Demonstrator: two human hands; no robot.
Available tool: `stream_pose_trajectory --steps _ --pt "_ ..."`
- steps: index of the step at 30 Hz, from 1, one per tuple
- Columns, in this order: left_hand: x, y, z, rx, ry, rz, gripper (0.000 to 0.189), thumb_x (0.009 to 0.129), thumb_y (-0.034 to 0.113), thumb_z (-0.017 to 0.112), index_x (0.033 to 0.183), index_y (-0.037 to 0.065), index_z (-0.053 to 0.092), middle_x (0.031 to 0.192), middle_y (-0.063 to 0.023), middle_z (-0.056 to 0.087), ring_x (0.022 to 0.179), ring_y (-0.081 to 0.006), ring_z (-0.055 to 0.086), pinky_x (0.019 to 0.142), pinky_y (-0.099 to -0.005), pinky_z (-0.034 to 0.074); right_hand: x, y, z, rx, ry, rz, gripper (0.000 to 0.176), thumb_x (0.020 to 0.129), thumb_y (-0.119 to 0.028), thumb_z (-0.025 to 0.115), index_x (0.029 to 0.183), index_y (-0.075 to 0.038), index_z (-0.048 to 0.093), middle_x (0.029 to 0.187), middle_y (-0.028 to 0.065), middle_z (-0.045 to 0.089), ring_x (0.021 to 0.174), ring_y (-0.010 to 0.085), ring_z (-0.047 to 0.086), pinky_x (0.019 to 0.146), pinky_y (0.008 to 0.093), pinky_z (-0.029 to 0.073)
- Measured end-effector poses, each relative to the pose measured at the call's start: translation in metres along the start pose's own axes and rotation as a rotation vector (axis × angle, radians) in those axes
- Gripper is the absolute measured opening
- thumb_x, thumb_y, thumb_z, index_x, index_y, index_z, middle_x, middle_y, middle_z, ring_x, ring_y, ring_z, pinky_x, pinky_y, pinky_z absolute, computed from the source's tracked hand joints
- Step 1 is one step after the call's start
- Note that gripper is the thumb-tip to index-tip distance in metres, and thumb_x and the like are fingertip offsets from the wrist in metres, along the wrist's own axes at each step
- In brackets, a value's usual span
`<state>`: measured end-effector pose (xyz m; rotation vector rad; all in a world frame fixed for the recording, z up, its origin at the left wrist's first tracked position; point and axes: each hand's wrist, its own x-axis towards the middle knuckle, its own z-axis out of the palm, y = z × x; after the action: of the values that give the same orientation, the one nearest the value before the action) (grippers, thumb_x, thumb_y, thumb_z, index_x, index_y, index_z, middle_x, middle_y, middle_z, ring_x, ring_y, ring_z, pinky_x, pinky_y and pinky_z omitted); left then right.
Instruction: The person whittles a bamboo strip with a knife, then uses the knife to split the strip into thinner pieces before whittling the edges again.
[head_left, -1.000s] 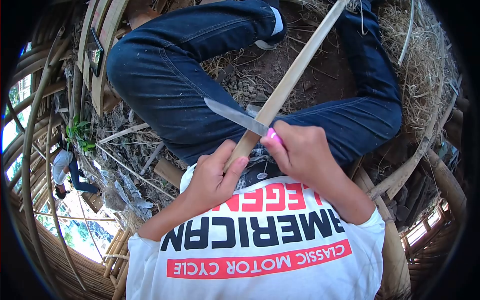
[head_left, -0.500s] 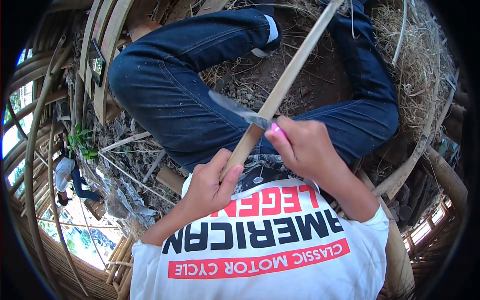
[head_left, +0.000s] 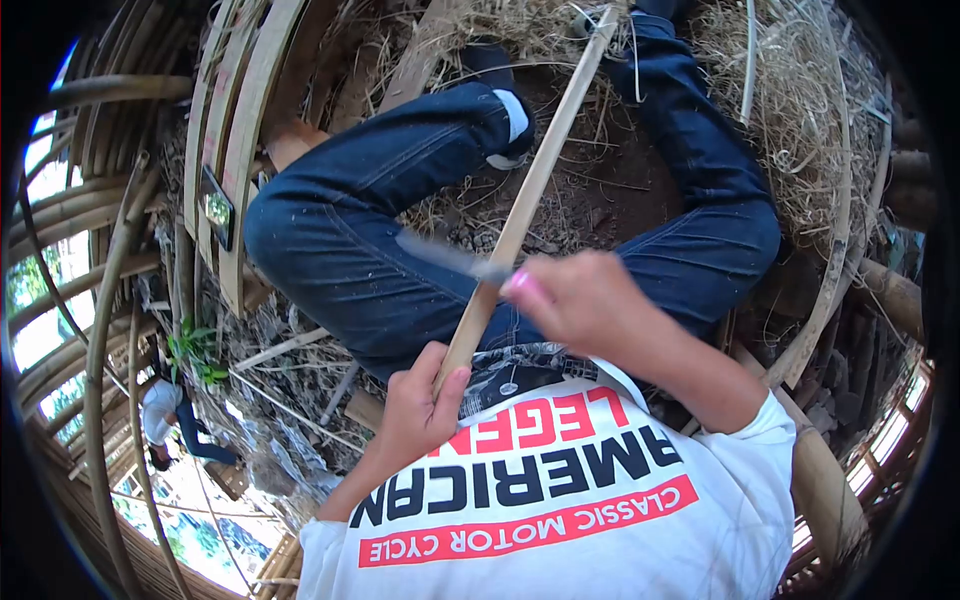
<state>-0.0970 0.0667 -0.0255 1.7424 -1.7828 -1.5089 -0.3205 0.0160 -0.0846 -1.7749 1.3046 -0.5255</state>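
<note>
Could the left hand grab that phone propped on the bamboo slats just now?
Probably not at once: the left hand is closed round the bamboo strip, and the bent knee lies between it and the phone.

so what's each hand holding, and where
Left hand grips the bamboo strip at its near end; right hand holds the knife by its pink handle.
</note>
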Motion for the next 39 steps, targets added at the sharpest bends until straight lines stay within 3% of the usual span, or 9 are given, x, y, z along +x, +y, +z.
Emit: stream_pose_trajectory --steps 2,4,13,16,19,26,29,34,39 --pt "0.003 0.005 -0.003 -0.029 -0.010 -0.089 0.014 0.094 0.013 0.054 0.088 0.001 0.052 0.056 -0.0148 0.051 0.047 -0.0278 0.059 0.046 -0.0337 0.040 0.008 0.009 -0.004 0.002 -0.048 0.015 0.046 0.095 -0.046 0.046 0.076 -0.007 0.064 0.060 0.0177 0.061 0.060 0.0395 0.063 0.057 0.0493 0.050" --pt "0.007 0.002 0.000 0.036 0.002 -0.057 0.014 0.094 0.013 0.054 0.088 0.001 0.052 0.057 -0.0153 0.053 0.048 -0.0312 0.058 0.046 -0.0341 0.040 0.031 0.051 -0.013 -0.069 0.196 0.251 0.046 0.095 -0.045 0.046 0.076 -0.007 0.064 0.063 0.0187 0.062 0.062 0.0397 0.063 0.057 0.0497 0.050" --pt "0.024 -0.001 -0.020 0.462 0.181 0.065 0.010 0.084 0.006 0.061 0.083 0.001 0.053 0.069 -0.0170 0.056 0.066 -0.0356 0.056 0.060 -0.0430 0.043 0.040 0.058 0.016 0.286 0.375 0.189 0.036 0.095 -0.032 0.052 0.075 -0.003 0.053 0.058 0.0203 0.054 0.059 0.0423 0.057 0.052 0.0480 0.041" --pt "0.031 0.002 -0.030 0.555 0.174 0.045 0.011 0.082 0.005 0.060 0.083 0.001 0.050 0.067 -0.0182 0.056 0.066 -0.0370 0.057 0.060 -0.0453 0.044 0.029 0.052 0.029 0.457 0.391 0.212 0.032 0.095 -0.030 0.053 0.078 -0.003 0.053 0.057 0.0182 0.053 0.056 0.0392 0.058 0.050 0.0446 0.042" --pt "0.043 0.002 -0.036 0.720 0.050 -0.158 0.012 0.085 0.006 0.054 0.090 0.000 0.045 0.066 -0.0229 0.056 0.065 -0.0411 0.058 0.060 -0.0517 0.045 0.021 0.050 0.035 0.485 0.356 0.175 0.026 0.094 -0.028 0.053 0.084 -0.004 0.055 0.058 0.0164 0.054 0.056 0.0367 0.059 0.051 0.0421 0.042" --pt "0.063 -0.007 -0.035 0.796 0.062 0.072 0.017 0.083 0.003 0.053 0.097 -0.002 0.044 0.069 -0.0235 0.058 0.066 -0.0419 0.059 0.059 -0.0502 0.047 0.028 0.051 0.020 0.396 0.301 0.112 0.025 0.091 -0.030 0.056 0.086 -0.005 0.057 0.064 0.0181 0.060 0.062 0.0377 0.062 0.055 0.0436 0.046" --pt "0.066 0.001 -0.029 0.798 0.158 0.059 0.018 0.082 0.005 0.054 0.096 -0.003 0.045 0.071 -0.0241 0.059 0.068 -0.0419 0.060 0.059 -0.0497 0.047 0.036 0.046 0.021 0.270 0.292 0.001 0.026 0.090 -0.031 0.058 0.086 -0.005 0.057 0.064 0.0170 0.060 0.061 0.0373 0.062 0.055 0.0440 0.047" --pt "0.075 0.015 -0.021 0.694 0.082 -0.105 0.020 0.086 0.016 0.056 0.089 -0.001 0.046 0.066 -0.0243 0.060 0.064 -0.0432 0.061 0.058 -0.0498 0.049 0.045 0.029 0.033 0.370 0.231 -0.175 0.025 0.090 -0.030 0.061 0.082 -0.006 0.058 0.065 0.0152 0.061 0.059 0.0343 0.062 0.053 0.0409 0.048" --pt "0.080 0.014 -0.015 0.649 0.079 -0.117 0.024 0.089 0.021 0.056 0.088 0.000 0.046 0.062 -0.0245 0.059 0.061 -0.0441 0.061 0.058 -0.0517 0.048 0.044 0.034 0.043 0.313 0.263 -0.171 0.029 0.090 -0.033 0.061 0.077 -0.007 0.057 0.060 0.0132 0.059 0.055 0.0334 0.060 0.050 0.0404 0.047"
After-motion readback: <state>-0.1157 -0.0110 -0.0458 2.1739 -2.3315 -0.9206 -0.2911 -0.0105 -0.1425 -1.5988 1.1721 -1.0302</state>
